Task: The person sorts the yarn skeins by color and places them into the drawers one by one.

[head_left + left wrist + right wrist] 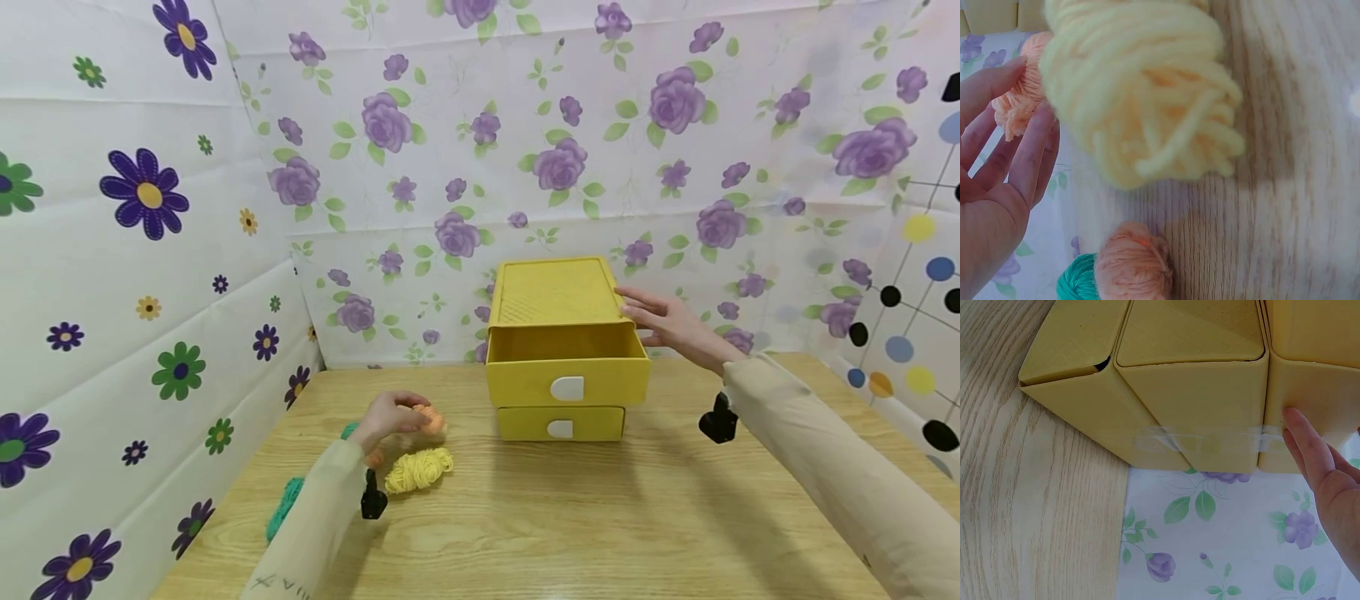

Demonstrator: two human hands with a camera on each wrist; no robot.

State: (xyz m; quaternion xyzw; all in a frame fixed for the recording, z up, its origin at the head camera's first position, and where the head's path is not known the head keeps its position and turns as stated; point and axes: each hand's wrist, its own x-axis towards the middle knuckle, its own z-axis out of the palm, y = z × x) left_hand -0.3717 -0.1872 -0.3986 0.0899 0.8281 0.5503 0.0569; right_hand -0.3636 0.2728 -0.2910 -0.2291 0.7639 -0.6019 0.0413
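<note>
My left hand (388,417) pinches a peach yarn skein (431,418) between thumb and fingers, just above the table; the left wrist view shows the same peach skein (1030,87) in the grip. Close by lies a yellow yarn skein (420,470), large in the left wrist view. On the right, my right hand (678,327) touches the side of a yellow two-drawer box (555,287) with outstretched fingers (1310,444). Its upper drawer (525,383) is pulled out, and the visible inside holds nothing. The lower drawer (521,425) is closed.
A second peach skein (1134,262) lies beside a teal skein (1077,278), both partly behind the left arm in the head view. Another teal skein (283,508) sits near the table's left edge. Flowered cloth (420,208) stands behind the wooden table (570,525).
</note>
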